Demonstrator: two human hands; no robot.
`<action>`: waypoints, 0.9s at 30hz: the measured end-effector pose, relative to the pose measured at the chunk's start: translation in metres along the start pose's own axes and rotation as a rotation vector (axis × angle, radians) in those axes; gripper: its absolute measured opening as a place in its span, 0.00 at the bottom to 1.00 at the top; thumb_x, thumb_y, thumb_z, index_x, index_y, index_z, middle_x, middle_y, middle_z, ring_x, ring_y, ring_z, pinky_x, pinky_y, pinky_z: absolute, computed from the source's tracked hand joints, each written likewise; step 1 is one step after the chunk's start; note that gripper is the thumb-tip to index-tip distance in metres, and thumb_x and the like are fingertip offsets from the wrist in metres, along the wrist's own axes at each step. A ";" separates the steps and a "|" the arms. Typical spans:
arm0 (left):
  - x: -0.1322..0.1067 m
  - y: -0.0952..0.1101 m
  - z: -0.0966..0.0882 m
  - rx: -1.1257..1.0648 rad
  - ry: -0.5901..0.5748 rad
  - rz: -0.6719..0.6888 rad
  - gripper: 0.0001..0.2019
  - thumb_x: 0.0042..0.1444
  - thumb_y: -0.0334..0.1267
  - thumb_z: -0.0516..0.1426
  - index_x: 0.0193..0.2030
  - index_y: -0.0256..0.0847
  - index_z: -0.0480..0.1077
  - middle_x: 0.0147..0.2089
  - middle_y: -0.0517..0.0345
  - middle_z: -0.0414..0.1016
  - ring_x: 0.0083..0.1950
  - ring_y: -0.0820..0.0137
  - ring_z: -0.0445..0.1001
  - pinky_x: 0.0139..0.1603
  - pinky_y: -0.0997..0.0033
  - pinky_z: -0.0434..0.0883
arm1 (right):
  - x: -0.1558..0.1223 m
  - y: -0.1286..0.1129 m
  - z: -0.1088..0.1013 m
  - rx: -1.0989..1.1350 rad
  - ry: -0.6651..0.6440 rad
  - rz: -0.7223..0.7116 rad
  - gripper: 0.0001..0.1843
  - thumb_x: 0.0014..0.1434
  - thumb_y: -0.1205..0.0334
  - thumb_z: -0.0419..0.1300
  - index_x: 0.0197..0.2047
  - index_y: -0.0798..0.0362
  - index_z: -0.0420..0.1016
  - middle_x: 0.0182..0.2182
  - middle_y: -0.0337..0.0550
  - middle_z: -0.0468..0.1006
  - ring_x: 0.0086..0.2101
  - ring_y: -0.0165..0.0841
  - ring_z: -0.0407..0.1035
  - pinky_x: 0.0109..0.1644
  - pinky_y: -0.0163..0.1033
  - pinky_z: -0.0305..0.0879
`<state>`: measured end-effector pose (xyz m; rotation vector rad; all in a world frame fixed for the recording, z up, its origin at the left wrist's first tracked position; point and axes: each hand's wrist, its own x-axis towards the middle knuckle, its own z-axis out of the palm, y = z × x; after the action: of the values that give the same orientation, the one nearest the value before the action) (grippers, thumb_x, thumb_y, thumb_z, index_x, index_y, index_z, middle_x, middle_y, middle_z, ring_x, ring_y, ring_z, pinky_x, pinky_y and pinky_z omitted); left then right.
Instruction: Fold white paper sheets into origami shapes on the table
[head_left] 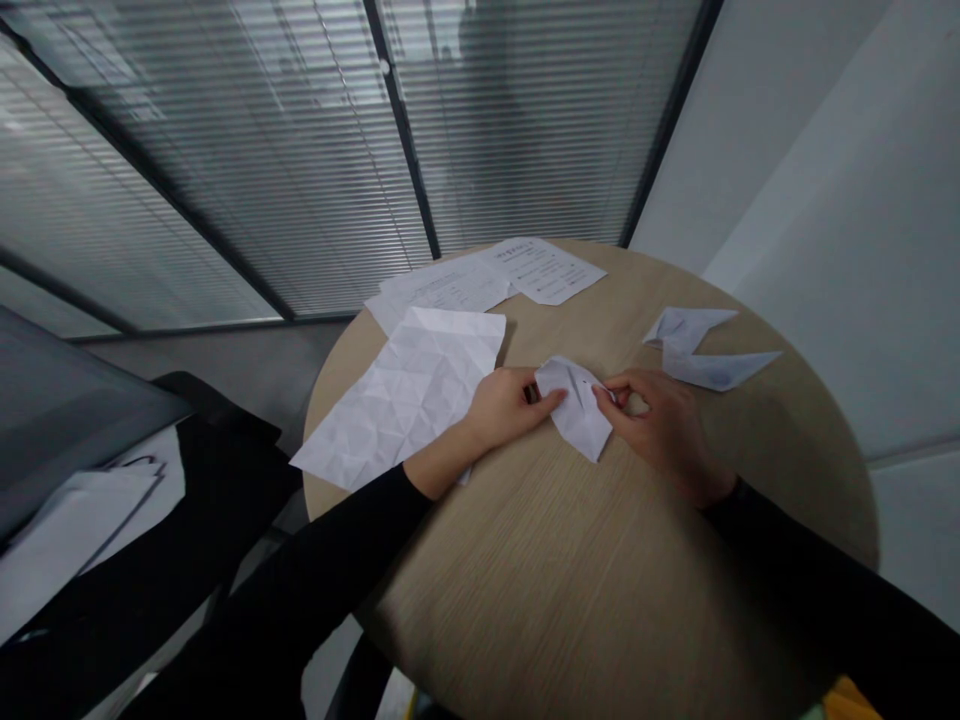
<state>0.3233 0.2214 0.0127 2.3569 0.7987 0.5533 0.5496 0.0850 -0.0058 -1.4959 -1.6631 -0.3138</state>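
Note:
A small piece of folded white paper is between my two hands, just above or on the round wooden table. My left hand pinches its left edge, thumb on top and the other fingers partly hidden. On the opposite edge, the thumb and fingertips of my right hand are closed. A large creased sheet of paper lies flat beside my left wrist, partly under the forearm. Beyond my right hand rests a folded paper figure with pointed ends.
Printed sheets overlap at the far edge of the round table. Window blinds stand behind it, and a white wall rises at the right. More papers lie on a black surface at the left.

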 end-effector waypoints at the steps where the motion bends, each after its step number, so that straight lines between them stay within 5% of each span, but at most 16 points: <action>1: 0.000 0.001 -0.001 0.000 0.014 -0.004 0.22 0.73 0.56 0.64 0.33 0.42 0.76 0.30 0.57 0.77 0.31 0.68 0.71 0.36 0.65 0.61 | 0.000 0.001 -0.001 -0.012 0.003 -0.010 0.10 0.75 0.59 0.69 0.39 0.44 0.78 0.28 0.37 0.79 0.30 0.40 0.77 0.43 0.49 0.71; 7: 0.002 0.003 -0.008 0.031 0.084 -0.046 0.18 0.70 0.47 0.63 0.30 0.43 0.69 0.29 0.60 0.75 0.31 0.69 0.70 0.36 0.64 0.58 | 0.001 0.004 -0.001 -0.084 0.046 -0.018 0.09 0.72 0.63 0.68 0.39 0.44 0.75 0.28 0.37 0.78 0.32 0.42 0.77 0.46 0.51 0.72; 12: 0.002 -0.001 -0.009 0.025 0.131 -0.044 0.15 0.70 0.43 0.63 0.31 0.44 0.69 0.30 0.60 0.76 0.33 0.68 0.72 0.37 0.65 0.60 | -0.001 0.014 0.003 -0.062 0.052 0.119 0.04 0.68 0.62 0.68 0.41 0.44 0.77 0.30 0.40 0.82 0.34 0.44 0.79 0.46 0.51 0.74; 18: 0.005 -0.008 -0.008 0.044 0.102 -0.032 0.09 0.66 0.38 0.68 0.38 0.44 0.72 0.35 0.61 0.80 0.35 0.67 0.76 0.39 0.65 0.65 | -0.003 0.039 0.006 0.073 -0.111 0.186 0.04 0.63 0.63 0.68 0.42 0.44 0.79 0.34 0.43 0.86 0.36 0.46 0.82 0.47 0.52 0.75; 27: 0.008 -0.020 -0.017 0.215 -0.048 0.327 0.07 0.67 0.35 0.63 0.50 0.44 0.75 0.52 0.51 0.84 0.53 0.58 0.82 0.60 0.55 0.73 | -0.005 0.053 0.001 0.088 -0.291 0.027 0.13 0.64 0.68 0.65 0.49 0.45 0.85 0.39 0.44 0.88 0.39 0.46 0.82 0.51 0.54 0.75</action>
<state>0.3118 0.2463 0.0144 2.7119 0.4719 0.5639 0.5970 0.0956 -0.0285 -1.5515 -1.8551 -0.0062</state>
